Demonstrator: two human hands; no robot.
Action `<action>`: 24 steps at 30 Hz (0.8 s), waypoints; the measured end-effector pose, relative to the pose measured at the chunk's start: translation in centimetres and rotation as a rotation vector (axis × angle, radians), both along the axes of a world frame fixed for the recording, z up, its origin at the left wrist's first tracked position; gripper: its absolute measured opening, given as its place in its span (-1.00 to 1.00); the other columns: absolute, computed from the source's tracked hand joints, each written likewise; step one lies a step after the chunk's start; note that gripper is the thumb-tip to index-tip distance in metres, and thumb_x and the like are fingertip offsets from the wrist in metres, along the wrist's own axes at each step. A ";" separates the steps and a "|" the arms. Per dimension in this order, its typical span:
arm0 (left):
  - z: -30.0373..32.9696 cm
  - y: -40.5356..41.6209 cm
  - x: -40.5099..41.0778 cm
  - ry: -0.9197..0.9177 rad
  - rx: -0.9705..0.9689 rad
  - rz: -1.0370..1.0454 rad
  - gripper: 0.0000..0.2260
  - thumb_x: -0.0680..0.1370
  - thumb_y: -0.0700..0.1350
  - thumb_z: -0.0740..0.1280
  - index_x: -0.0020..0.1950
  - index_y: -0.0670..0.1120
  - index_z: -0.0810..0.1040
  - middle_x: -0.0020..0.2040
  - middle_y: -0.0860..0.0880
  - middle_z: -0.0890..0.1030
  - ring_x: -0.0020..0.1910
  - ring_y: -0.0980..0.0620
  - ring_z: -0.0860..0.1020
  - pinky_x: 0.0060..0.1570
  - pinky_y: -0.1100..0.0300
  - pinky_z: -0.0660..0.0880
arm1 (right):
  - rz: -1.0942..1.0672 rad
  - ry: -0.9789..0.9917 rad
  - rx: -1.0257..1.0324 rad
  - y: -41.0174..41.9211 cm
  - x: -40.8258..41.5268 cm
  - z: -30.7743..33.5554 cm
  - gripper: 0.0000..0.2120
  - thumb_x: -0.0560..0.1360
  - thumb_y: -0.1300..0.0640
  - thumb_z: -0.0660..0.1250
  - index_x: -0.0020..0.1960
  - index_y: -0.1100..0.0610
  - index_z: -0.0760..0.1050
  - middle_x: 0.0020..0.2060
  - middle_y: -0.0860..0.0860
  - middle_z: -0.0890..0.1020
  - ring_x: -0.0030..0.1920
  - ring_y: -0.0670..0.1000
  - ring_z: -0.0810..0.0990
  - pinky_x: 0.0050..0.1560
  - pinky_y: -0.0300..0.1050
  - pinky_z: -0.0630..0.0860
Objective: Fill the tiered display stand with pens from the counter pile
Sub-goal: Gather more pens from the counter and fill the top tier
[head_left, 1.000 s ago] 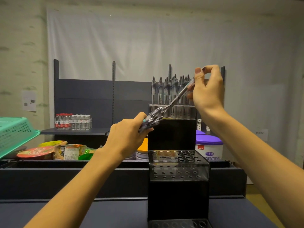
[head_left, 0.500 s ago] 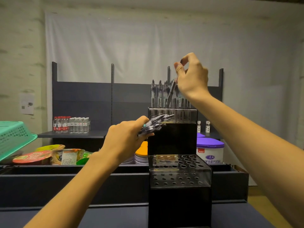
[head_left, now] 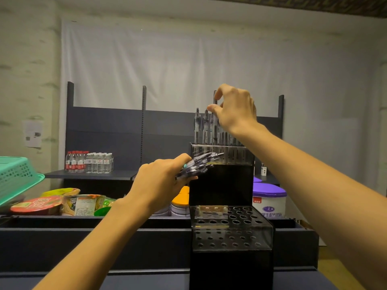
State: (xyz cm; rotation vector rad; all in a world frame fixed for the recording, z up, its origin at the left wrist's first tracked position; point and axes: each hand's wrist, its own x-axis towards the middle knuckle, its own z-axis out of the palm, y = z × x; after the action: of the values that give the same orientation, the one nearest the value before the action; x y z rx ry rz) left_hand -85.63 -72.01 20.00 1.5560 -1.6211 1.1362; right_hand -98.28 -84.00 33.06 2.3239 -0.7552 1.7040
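Right hand (head_left: 234,109) pinches upright pen (head_left: 214,122) over top tier (head_left: 222,152), axis vertical. Left hand (head_left: 161,181) grips pen bundle (head_left: 199,164), just beside, lower left.

Background only: white sheet (head_left: 167,65) hung on the back wall, dark shelving unit (head_left: 129,132) in front of it. Water bottles (head_left: 89,162) packed in a block on the left shelf, red caps to the left, white caps to the right. Paper notice (head_left: 32,133) stuck on the left wall. Green plastic basket (head_left: 16,176) at the left edge, tilted. Below it, a red-lidded noodle bowl (head_left: 36,205) next to snack packets (head_left: 83,204). Orange-lidded tub (head_left: 181,198) mid-frame, partly hidden. Purple-lidded tub (head_left: 269,200) on the right, label text too small to read. Small white box (head_left: 263,170) on the shelf behind it.
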 end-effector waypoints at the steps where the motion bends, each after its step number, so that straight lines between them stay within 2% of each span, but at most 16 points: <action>1: -0.1 0.0 0.1 0.003 -0.001 -0.001 -0.76 0.43 0.00 0.46 0.01 -0.08 0.55 -0.30 0.03 0.65 -0.47 0.11 0.50 -0.52 0.45 0.10 | -0.019 0.006 -0.015 -0.1 0.2 0.0 -0.72 0.49 0.03 0.41 0.12 0.17 0.53 -0.05 0.13 0.64 -0.02 0.14 0.61 -0.04 -0.03 0.53; 5: -0.3 -0.2 0.6 0.009 0.001 -0.007 -0.75 0.43 -0.01 0.47 0.01 -0.08 0.55 -0.30 0.03 0.65 -0.47 0.12 0.48 -0.51 0.46 0.10 | -0.113 0.011 -0.059 -0.3 0.5 0.2 -0.72 0.53 -0.01 0.36 0.11 0.16 0.59 0.03 0.15 0.61 0.07 0.18 0.56 0.05 0.00 0.51; 10: -0.2 -0.2 0.6 0.015 -0.004 -0.020 -0.75 0.42 0.00 0.47 0.00 -0.08 0.55 -0.32 0.03 0.64 -0.47 0.18 0.35 -0.51 0.45 0.10 | -0.194 0.064 -0.074 -0.8 0.3 0.2 -0.77 0.55 0.02 0.33 0.04 0.15 0.64 0.03 0.16 0.59 0.10 0.20 0.52 0.11 0.03 0.49; 15: -0.2 -0.1 0.7 0.023 0.010 -0.031 -0.75 0.44 0.03 0.44 0.01 -0.08 0.54 -0.30 0.03 0.65 -0.46 0.18 0.35 -0.51 0.45 0.11 | -0.130 0.039 -0.047 -1.0 0.2 -0.2 -0.78 0.54 0.00 0.35 0.06 0.10 0.65 0.05 0.14 0.61 0.12 0.18 0.53 0.14 0.03 0.51; 19: 0.2 -0.1 0.7 0.062 0.013 -0.062 -0.71 0.47 0.09 0.36 0.05 -0.09 0.51 -0.25 0.01 0.65 -0.44 0.11 0.43 -0.53 0.35 0.25 | -0.073 0.014 -0.063 -1.0 -0.4 -0.9 -0.79 0.55 0.00 0.34 0.09 0.08 0.63 0.06 0.16 0.60 0.13 0.17 0.53 0.11 -0.01 0.48; 21: 0.5 -0.1 0.6 0.118 0.023 -0.098 -0.68 0.48 0.13 0.31 0.04 -0.10 0.49 -0.25 0.01 0.63 -0.42 0.04 0.48 -0.49 0.23 0.38 | -0.023 -0.010 -0.060 -0.9 -0.8 -1.4 -0.80 0.54 0.01 0.34 0.06 0.08 0.64 0.03 0.15 0.61 0.10 0.15 0.55 0.07 -0.04 0.49; 24: 0.7 -0.1 0.6 0.175 0.011 -0.142 -0.65 0.46 0.16 0.29 0.02 -0.10 0.46 -0.24 0.03 0.60 -0.41 0.04 0.49 -0.44 0.22 0.39 | 0.088 -0.058 -0.016 -0.6 -1.5 -2.2 -0.80 0.54 0.00 0.35 0.01 0.11 0.65 -0.07 0.11 0.66 -0.02 0.08 0.60 -0.01 -0.12 0.51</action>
State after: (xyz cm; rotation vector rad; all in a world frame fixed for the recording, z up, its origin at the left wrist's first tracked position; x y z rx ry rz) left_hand -85.07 -72.11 20.72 1.4775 -1.5946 0.8929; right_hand -99.79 -84.59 30.84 2.3392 -0.6558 1.8146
